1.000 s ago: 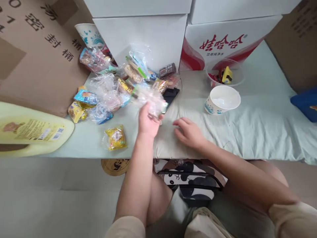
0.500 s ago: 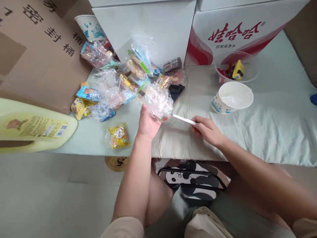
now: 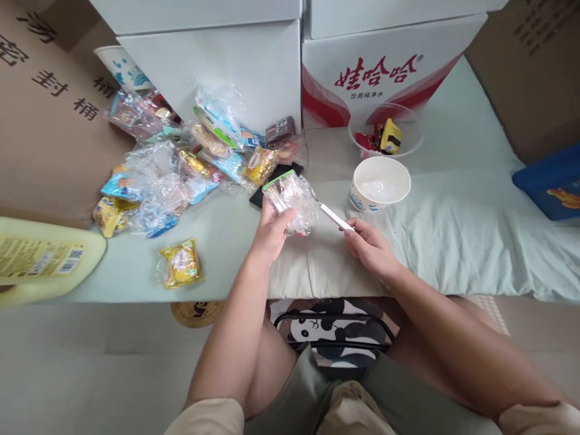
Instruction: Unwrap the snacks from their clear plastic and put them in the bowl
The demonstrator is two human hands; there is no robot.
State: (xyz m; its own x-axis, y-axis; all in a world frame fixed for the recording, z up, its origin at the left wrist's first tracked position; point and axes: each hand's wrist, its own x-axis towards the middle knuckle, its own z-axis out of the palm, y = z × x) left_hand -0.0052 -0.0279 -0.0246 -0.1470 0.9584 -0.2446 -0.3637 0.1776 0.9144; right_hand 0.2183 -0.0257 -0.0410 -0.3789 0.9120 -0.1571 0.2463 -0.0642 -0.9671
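Note:
My left hand is closed on a clear plastic snack packet with a green top edge, its thumb across the front. My right hand pinches a slim white-handled tool. The tool's thin dark tip points at the packet's right side; whether it touches I cannot tell. Behind the packet lies a flat black object, partly covered. A gold-wrapped snack rests by it. To the right of the packet stands a white paper bowl with clear plastic inside.
Wrapped snacks are heaped at the left, and a yellow packet lies nearer the edge. A clear tub holds several small packets. White cartons stand behind, a yellow jug at far left, a blue container at right.
My view has swung to the right. My left hand has turned the packet more upright, with the thumb now over its front. The white-handled tool stays in my right hand, tilted more steeply.

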